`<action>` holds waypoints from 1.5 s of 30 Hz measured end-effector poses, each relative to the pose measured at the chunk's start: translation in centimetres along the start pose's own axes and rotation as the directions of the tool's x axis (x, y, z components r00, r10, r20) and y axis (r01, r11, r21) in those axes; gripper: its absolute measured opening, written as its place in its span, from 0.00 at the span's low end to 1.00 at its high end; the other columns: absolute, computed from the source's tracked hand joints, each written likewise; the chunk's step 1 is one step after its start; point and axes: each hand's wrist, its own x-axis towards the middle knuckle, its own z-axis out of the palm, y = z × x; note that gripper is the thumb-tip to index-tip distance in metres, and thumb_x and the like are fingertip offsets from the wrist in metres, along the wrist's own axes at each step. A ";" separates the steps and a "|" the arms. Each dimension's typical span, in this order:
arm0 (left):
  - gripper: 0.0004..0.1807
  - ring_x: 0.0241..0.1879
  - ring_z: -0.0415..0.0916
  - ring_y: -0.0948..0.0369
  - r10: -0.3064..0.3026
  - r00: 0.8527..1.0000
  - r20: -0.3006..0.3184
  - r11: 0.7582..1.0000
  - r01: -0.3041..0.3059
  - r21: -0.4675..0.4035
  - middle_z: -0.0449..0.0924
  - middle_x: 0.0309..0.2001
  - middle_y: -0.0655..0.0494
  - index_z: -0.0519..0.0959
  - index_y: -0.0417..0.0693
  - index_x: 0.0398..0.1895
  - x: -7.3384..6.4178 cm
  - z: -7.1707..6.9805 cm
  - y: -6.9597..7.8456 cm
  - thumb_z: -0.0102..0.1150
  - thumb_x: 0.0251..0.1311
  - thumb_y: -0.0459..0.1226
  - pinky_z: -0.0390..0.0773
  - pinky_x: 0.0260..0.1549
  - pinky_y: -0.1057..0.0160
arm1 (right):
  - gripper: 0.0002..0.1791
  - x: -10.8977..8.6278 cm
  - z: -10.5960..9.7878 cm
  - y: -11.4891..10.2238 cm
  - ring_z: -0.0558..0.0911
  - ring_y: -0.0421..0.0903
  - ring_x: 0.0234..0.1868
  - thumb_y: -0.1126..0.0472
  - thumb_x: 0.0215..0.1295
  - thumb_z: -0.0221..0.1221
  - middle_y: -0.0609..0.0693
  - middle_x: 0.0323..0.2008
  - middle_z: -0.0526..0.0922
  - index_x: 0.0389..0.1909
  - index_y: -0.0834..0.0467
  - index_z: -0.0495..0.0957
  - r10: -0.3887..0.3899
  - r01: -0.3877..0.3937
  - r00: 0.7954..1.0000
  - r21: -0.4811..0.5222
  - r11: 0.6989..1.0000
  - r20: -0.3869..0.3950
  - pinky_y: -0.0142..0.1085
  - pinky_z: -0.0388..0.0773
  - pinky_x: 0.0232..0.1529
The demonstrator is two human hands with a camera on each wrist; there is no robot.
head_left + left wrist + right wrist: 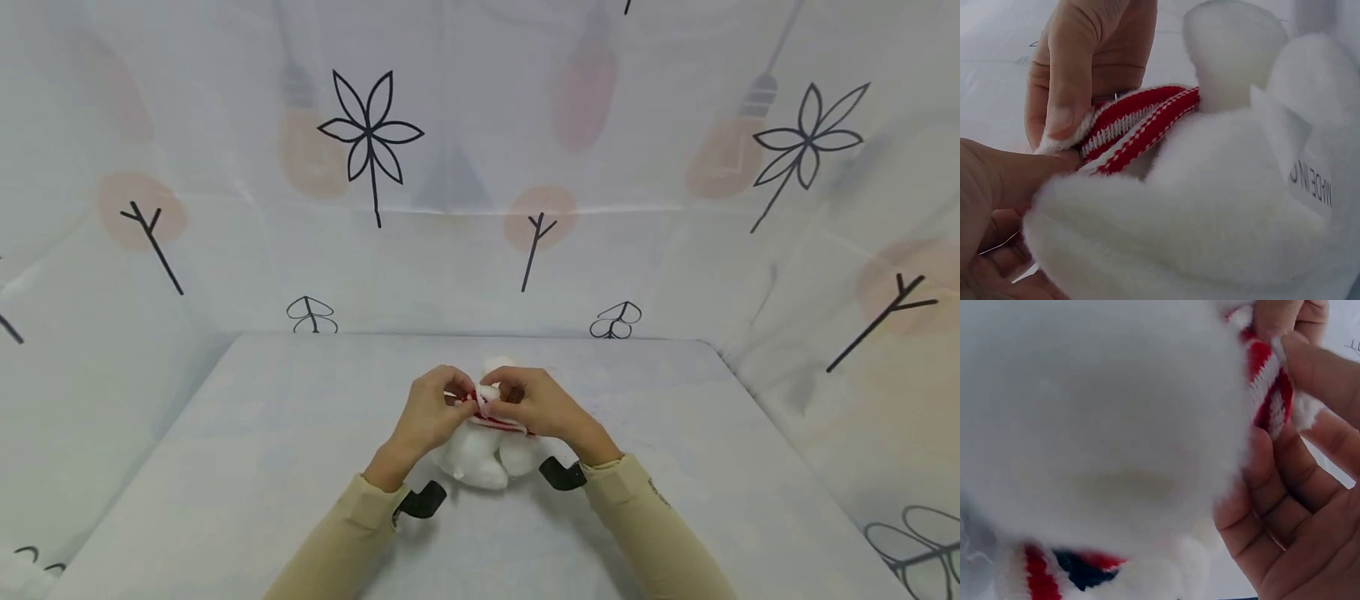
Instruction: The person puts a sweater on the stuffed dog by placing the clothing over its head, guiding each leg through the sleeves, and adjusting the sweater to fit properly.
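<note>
A white plush toy (472, 458) lies on the table, with a red and white striped knitted band (498, 423) around it. My left hand (429, 412) pinches the knit at its left side. Opposite it, my right hand (542, 404) also pinches the fabric, the fingertips of both hands close together. In the left wrist view, the striped knit (1129, 128) is bunched between thumb and fingers, and a printed white tag (1294, 156) hangs from the fur. White fur fills much of the right wrist view, beside the pinched knit (1267, 381); a dark patch (1085, 569) shows lower down.
The pale cloth-covered table (300, 467) extends around the toy. Behind and at the sides hang white curtains (450, 275) printed with flowers and twigs. Black wrist mounts (422, 500) sit below both cuffs, near the toy.
</note>
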 end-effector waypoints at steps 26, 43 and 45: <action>0.13 0.24 0.71 0.65 0.004 1.000 0.000 0.996 -0.004 0.084 0.79 0.39 0.54 0.78 0.48 0.37 0.4 -0.7 0.2 0.65 0.49 0.26 0.74 0.24 0.67 | 0.11 0.7 0.3 0.8 0.70 0.44 0.15 0.60 0.72 0.51 0.54 0.27 0.75 0.47 0.62 0.75 0.178 -0.121 0.978 0.399 0.909 -0.109 0.37 0.68 0.16; 0.14 0.31 0.78 0.62 -0.007 1.000 0.022 0.999 0.006 0.049 0.81 0.34 0.57 0.77 0.46 0.41 0.1 0.1 0.1 0.69 0.52 0.34 0.77 0.32 0.64 | 0.10 0.2 0.4 -0.6 0.78 0.44 0.27 0.49 0.63 0.61 0.43 0.36 0.81 0.43 0.46 0.78 0.089 -0.088 0.991 0.011 0.996 -0.098 0.37 0.76 0.30; 0.13 0.28 0.77 0.64 0.024 1.000 -0.008 0.997 -0.024 0.068 0.81 0.33 0.56 0.76 0.45 0.40 0.0 0.4 0.1 0.68 0.52 0.31 0.76 0.27 0.66 | 0.08 0.2 0.5 -0.8 0.79 0.43 0.28 0.51 0.64 0.60 0.44 0.37 0.81 0.42 0.47 0.78 0.088 -0.086 0.990 0.016 0.996 -0.113 0.37 0.77 0.31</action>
